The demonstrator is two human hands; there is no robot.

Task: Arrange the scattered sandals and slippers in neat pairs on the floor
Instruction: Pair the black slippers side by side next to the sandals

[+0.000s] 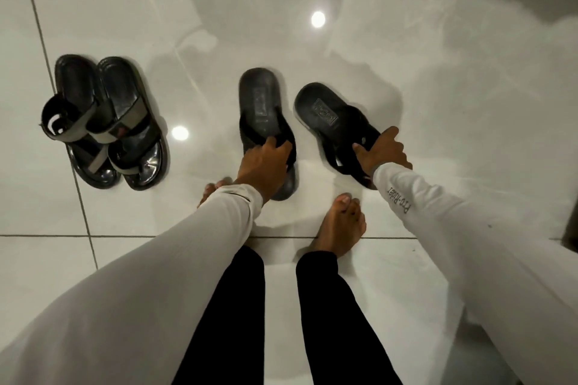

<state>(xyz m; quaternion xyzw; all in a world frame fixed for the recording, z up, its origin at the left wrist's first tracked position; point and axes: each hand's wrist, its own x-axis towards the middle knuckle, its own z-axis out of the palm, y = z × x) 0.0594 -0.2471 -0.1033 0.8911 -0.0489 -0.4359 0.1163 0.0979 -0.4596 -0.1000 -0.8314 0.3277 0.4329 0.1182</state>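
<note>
- Left slipper (pixel 259 103), plain black, smooth sole: long axis runs straight away from the person; left hand (pixel 264 162) grasps its strap.
- Right slipper (pixel 325 112), matching, angles up-left; right hand (pixel 380 150) grips its strap.
- Grey-strapped sandals (pixel 106 122) sit paired at left on glossy white tile floor (pixel 406 56).

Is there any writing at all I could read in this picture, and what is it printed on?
"Pro-Rider": on the white sleeve near the right wrist.
Stamped label on the right black slipper: too blurred to read.
Stamped label on the left black slipper: too blurred to read.
Strapped sandals: no text visible.
</note>
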